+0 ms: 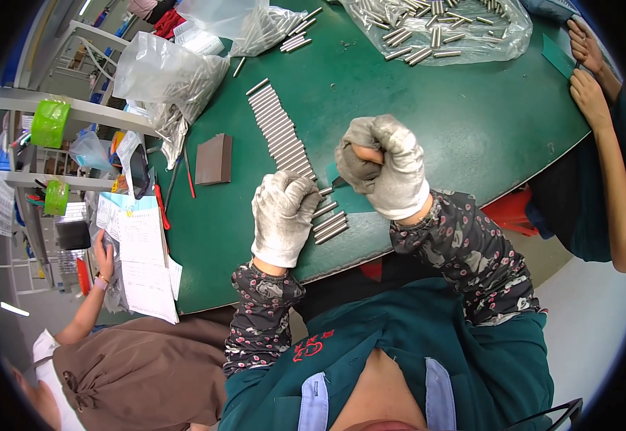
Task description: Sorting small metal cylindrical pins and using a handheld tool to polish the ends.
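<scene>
My left hand (284, 219), in a white work glove, is closed at the lower end of a row of metal pins (277, 129). One short pin (325, 192) sticks out from its curled fingers; the grip itself is partly hidden. Several more pins (331, 227) lie just to the right of that glove. My right hand (385, 165), also gloved with a bare thumb tip showing, makes a fist over the table. A small dark green flat piece (334, 177) juts from its left side, close to the pin's end; the rest of it is hidden in the fist.
On the green table (428, 108) are a brown block (214, 159), a red-handled tool (162, 207), paper sheets (144, 251) and clear bags of pins (173, 72). Another open bag (464, 50) lies at the far right. Co-workers sit left and right; one's hands (587, 72) hold a green sheet.
</scene>
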`<state>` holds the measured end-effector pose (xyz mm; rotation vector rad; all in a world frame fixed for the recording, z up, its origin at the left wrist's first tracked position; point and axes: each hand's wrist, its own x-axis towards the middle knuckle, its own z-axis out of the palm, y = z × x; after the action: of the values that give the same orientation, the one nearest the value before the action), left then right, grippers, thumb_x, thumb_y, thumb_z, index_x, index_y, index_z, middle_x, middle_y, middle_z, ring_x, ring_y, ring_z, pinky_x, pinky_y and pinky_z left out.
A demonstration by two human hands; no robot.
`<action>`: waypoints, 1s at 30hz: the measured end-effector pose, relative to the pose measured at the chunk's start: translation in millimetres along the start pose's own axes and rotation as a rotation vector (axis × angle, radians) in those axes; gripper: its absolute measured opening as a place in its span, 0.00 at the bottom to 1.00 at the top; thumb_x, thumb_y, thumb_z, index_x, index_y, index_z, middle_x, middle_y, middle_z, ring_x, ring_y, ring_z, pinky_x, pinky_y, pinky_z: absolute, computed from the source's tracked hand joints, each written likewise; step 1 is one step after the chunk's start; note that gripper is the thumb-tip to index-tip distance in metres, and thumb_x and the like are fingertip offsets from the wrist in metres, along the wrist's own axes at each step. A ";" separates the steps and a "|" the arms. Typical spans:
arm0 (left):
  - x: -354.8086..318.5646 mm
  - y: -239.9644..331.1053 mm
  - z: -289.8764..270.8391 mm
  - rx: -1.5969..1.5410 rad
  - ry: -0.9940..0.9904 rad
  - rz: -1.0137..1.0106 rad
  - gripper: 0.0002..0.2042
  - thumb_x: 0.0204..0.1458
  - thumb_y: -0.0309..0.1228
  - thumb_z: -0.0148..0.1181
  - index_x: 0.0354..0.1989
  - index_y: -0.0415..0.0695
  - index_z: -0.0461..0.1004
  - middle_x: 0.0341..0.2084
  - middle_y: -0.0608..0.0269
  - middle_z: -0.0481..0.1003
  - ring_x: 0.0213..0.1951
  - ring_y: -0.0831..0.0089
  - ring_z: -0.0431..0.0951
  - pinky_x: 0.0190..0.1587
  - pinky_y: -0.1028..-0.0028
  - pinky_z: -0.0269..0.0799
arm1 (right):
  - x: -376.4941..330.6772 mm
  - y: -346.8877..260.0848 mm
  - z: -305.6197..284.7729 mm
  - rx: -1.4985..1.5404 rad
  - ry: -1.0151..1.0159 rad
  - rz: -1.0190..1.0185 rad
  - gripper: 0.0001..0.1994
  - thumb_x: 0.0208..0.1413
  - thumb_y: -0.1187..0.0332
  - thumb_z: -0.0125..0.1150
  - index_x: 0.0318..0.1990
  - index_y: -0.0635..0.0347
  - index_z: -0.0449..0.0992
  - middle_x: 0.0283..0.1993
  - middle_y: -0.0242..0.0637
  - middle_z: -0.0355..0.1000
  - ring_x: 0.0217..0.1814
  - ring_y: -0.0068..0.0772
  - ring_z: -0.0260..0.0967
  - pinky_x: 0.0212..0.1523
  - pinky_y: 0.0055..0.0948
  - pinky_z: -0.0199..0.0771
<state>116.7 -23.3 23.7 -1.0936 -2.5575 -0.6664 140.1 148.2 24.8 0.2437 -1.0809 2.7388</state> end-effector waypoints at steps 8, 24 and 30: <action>0.9 0.8 -0.9 -0.009 -0.002 -0.006 0.08 0.35 0.22 0.63 0.26 0.45 0.73 0.25 0.63 0.71 0.32 0.62 0.70 0.35 0.67 0.65 | -2.0 4.5 -5.7 0.104 -0.068 0.022 0.19 0.56 0.52 0.44 0.20 0.52 0.57 0.17 0.23 0.49 0.15 0.15 0.44 0.15 0.19 0.41; 1.9 1.2 0.6 -0.001 -0.051 -0.054 0.08 0.35 0.27 0.65 0.26 0.47 0.74 0.27 0.65 0.73 0.33 0.62 0.71 0.36 0.65 0.67 | 0.9 -2.4 5.8 -0.098 0.020 0.124 0.26 0.54 0.45 0.44 0.14 0.53 0.54 0.11 0.25 0.47 0.12 0.17 0.42 0.13 0.21 0.38; 2.0 0.1 0.8 -0.056 -0.017 -0.029 0.08 0.35 0.23 0.63 0.26 0.45 0.72 0.26 0.64 0.71 0.31 0.62 0.70 0.35 0.67 0.65 | 2.9 -5.0 -6.4 0.066 -0.055 0.041 0.21 0.58 0.52 0.40 0.17 0.51 0.55 0.12 0.24 0.48 0.12 0.17 0.42 0.13 0.21 0.40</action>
<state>115.4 -21.6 23.9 -1.0868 -2.5880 -0.7433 137.9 156.6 24.2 0.3119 -1.0209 2.8227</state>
